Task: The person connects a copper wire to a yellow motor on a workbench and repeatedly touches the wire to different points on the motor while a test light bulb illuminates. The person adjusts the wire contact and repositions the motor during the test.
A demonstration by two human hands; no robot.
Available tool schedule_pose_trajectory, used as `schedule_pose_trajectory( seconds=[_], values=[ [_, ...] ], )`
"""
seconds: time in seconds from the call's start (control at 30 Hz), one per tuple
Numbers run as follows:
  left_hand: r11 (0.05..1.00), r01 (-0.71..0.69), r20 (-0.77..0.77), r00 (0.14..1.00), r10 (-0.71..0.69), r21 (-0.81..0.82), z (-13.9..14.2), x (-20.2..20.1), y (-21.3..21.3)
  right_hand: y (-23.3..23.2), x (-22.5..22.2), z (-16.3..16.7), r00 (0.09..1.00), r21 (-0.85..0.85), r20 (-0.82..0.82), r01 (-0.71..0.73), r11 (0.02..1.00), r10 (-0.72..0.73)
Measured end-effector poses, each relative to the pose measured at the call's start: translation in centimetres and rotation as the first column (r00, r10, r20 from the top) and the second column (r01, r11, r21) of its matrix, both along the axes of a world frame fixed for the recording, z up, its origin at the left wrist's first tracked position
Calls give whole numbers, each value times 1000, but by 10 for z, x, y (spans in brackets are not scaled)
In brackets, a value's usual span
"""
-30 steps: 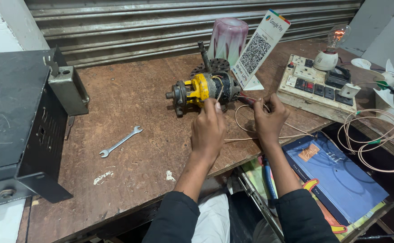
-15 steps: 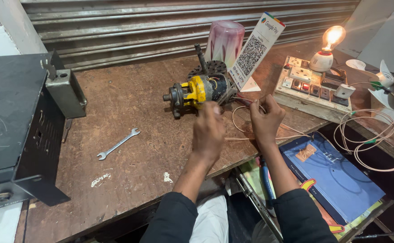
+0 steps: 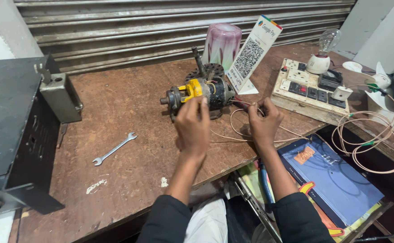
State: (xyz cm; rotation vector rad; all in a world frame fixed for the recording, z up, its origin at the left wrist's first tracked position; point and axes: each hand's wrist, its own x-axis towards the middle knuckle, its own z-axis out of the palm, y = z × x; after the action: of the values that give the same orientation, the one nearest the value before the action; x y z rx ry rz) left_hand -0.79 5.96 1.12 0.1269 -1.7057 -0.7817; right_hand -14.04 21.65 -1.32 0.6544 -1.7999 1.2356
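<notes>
A small electric motor point(image 3: 201, 92) with a yellow part and a black body lies on the brown wooden bench point(image 3: 129, 112). My left hand point(image 3: 193, 128) rests on its near side, fingertips gripping the yellow section. My right hand point(image 3: 263, 123) is just right of the motor and pinches thin wires point(image 3: 238, 131) that run from the motor's right end and loop over the bench. Both sleeves are black.
A steel wrench point(image 3: 114, 148) lies to the left, beside a black metal box point(image 3: 12, 135). A pink vase point(image 3: 222, 45) and a white card stand point(image 3: 253, 54) are behind the motor. At right are a switchboard point(image 3: 311, 90), an unlit bulb point(image 3: 327, 42), coiled cable point(image 3: 372, 139) and a blue book point(image 3: 332, 180).
The bulb glowed half a second ago and is dark now. Both hands have stayed at the motor and the wires with hardly any shift.
</notes>
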Motion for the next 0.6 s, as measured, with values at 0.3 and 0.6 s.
schedule_pose_trajectory(
  seconds=[0.3,0.6],
  values=[
    [1000,8,57,998,-7,-17,6,3,-7,0,1,0,999,-7,14,-40,999,40],
    [994,85,128,989,-76,-66,-2,-10,0,0,-1,-1,999,4,7,-51,999,51]
  ],
)
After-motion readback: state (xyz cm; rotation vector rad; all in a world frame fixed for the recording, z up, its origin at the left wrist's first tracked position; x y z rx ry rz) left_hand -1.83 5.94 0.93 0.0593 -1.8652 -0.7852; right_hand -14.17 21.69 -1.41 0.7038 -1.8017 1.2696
